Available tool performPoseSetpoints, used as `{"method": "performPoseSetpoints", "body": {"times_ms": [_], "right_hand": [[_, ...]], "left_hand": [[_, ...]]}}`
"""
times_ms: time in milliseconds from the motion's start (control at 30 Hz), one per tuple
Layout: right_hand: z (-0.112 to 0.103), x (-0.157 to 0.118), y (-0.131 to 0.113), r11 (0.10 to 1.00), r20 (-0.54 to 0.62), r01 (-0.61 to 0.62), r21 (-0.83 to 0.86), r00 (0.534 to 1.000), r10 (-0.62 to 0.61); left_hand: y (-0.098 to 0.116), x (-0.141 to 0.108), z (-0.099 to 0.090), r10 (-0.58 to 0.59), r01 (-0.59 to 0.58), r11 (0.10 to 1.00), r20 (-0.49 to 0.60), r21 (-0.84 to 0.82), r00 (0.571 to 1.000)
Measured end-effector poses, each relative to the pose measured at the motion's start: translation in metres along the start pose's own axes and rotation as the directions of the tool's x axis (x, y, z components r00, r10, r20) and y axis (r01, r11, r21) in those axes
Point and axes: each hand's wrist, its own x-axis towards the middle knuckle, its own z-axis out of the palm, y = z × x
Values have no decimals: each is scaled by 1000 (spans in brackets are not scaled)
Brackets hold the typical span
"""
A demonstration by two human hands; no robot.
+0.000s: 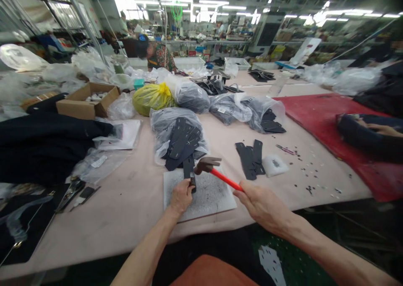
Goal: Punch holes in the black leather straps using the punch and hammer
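**Two bare hands, a hammer and a dark strip on a speckled board**

The right hand (261, 204) is closed around the red-orange handle of a claw hammer (225, 178). Its brown metal head lies ahead and to the left of that hand, above a flat, pale grey speckled board (214, 198); whether the head touches anything cannot be told.

The left hand (181, 198) pinches the near end of a narrow, dark, flat strip (188, 168) over the board, thumb and fingers together. A small piece at the fingertips is too small to make out. The strip runs forward from this hand.

Just beyond the left hand, a clear plastic bag (160, 122) spills a heap of similar dark flat pieces. Ahead of the right hand lie more dark strips (250, 160), touching or nearly touching a small translucent packet (275, 165). Farther right of them are slim pink-handled tweezers or snips (285, 149) and scattered tiny dark bits (310, 189).

All rest on a table (126, 219) with a pale pink covering, beneath both hands.
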Motion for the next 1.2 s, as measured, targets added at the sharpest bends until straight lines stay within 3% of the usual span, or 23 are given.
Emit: {"method": "performPoseSetpoints", "body": {"times_ms": [100, 167, 233, 300, 367, 467, 533, 600, 733, 867, 933, 1000, 1133, 1200], "right_hand": [[16, 5, 32, 952, 68, -215, 219, 977, 204], [35, 10, 58, 840, 169, -402, 365, 916, 364], [56, 15, 83, 794, 183, -499, 347, 866, 465], [73, 20, 100, 825, 101, -521, 219, 853, 512], [86, 26, 100, 886, -50, -459, 61, 885, 462], [100, 42, 69, 982, -202, -183, -48, 964, 170], [111, 56, 37, 1000, -190, 26, 10, 982, -23], [126, 71, 6, 988, -171, 123, 97, 980, -106], [154, 85, -23, 979, -161, 132, 158, 981, -106], [166, 84, -19, 973, -184, 123, 197, 979, -86], [166, 83, -16, 971, -187, 122, 206, 979, -84], [166, 84, -15, 969, -187, 133, 206, 978, -94], [165, 83, -15, 973, -165, 132, 189, 981, -101], [163, 81, -17, 976, -139, 127, 176, 985, -103]], "left_hand": [[0, -1, -1, -10, 10, 1000, -4, -20, 1000], [0, -1, -2, -15, 15, 999, 5, -28, 1000], [1, -1, -2, -24, 24, 999, 9, -33, 1000], [1, -1, -3, -32, 32, 999, 8, -29, 999], [2, 0, -3, -38, 38, 999, 14, -20, 999], [2, 1, -3, -49, 49, 999, 33, -9, 998], [1, 2, -4, -53, 54, 999, 43, -8, 998], [1, 2, -4, -59, 60, 998, 50, -15, 997], [1, 2, -5, -109, 112, 992, 53, -58, 993], [4, 8, -11, -234, 224, 954, -33, -198, 972], [3, 13, -15, -342, 303, 917, -122, -259, 932], [1, 16, -20, -398, 349, 894, -141, -281, 906], [-3, 16, -22, -348, 324, 905, -39, -277, 937], [-3, 14, -21, -340, 314, 902, -40, -296, 939]]}}
